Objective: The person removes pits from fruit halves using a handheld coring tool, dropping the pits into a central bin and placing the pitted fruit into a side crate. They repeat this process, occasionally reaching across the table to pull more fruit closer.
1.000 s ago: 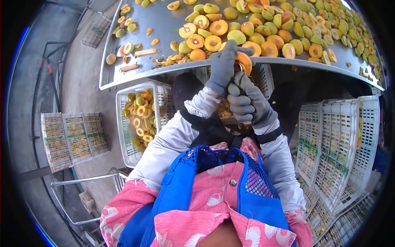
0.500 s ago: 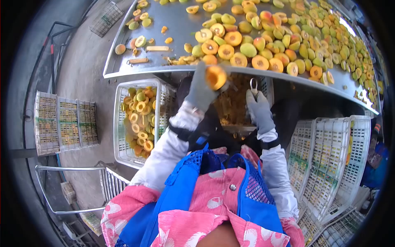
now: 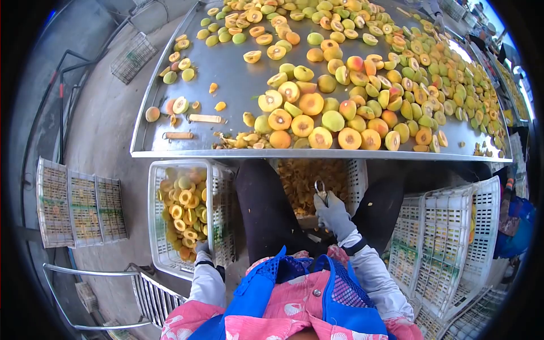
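My left hand [image 3: 202, 247], in a grey glove, is at the near right corner of a white plastic crate [image 3: 152, 226] on my left. Hollowed peach halves [image 3: 184, 212] fill that crate. The rim and blur hide the fingers, so I cannot see whether they hold anything. Closed around a small pitting tool with a metal loop [image 3: 320, 186], my right gloved hand [image 3: 335, 215] hovers between my knees. Below it a second crate [image 3: 356, 181] contains brownish-yellow scraps [image 3: 311, 181]. Many cut peach halves [image 3: 311, 103], several with stones, lie on the metal table [image 3: 226, 73].
Two short wooden-handled tools [image 3: 205, 118] [image 3: 179, 136] rest on the table's near left. White crates [image 3: 447, 226] stand on the right, with more crates [image 3: 82, 204] at far left. A metal-framed chair [image 3: 96, 272] is at lower left. Another person [image 3: 515, 221] sits at far right.
My left hand has gone from the table edge, where it had a hollowed peach half, down to the left crate. My right hand has lowered with the tool. The view has tilted up.
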`<state>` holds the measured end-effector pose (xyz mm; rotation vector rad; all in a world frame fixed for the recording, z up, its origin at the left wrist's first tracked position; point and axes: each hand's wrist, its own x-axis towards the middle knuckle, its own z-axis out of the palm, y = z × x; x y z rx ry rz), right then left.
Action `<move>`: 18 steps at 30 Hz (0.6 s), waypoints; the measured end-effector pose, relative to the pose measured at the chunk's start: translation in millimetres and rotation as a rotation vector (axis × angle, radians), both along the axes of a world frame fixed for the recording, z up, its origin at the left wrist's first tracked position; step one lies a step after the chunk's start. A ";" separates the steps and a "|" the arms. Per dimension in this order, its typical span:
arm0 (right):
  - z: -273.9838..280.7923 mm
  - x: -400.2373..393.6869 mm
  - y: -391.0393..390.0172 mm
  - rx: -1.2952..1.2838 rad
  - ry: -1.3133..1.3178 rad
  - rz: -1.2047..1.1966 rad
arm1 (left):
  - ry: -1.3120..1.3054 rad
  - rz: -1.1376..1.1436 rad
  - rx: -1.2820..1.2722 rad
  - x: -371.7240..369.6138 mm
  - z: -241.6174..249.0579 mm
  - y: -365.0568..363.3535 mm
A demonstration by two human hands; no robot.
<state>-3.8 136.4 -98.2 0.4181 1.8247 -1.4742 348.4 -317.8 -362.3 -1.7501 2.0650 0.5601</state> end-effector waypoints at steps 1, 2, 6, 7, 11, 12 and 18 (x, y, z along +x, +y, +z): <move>-2.0 -3.4 -1.7 -0.023 0.013 -0.006 | 0.114 0.012 0.051 5.5 -10.4 -7.6; -2.3 -6.2 -3.5 -0.047 -0.032 -0.032 | 0.231 0.019 0.101 14.7 -26.8 -18.6; 18.4 -17.3 -5.3 -0.053 0.034 -0.054 | 0.069 -0.127 -0.358 -101.4 142.1 -0.8; 26.0 -20.2 -6.4 -0.017 0.076 -0.024 | 0.338 -0.284 -0.599 -135.7 165.9 -5.5; 22.3 -22.8 2.1 -0.081 0.216 -0.045 | 1.171 -0.624 -0.281 -368.9 336.9 95.4; 34.5 -25.5 4.9 -0.031 0.251 -0.021 | 1.126 -0.807 -0.298 -421.6 357.7 122.4; 42.7 -24.4 42.7 0.010 0.418 -0.066 | 0.337 -1.222 -0.387 -660.4 383.2 237.1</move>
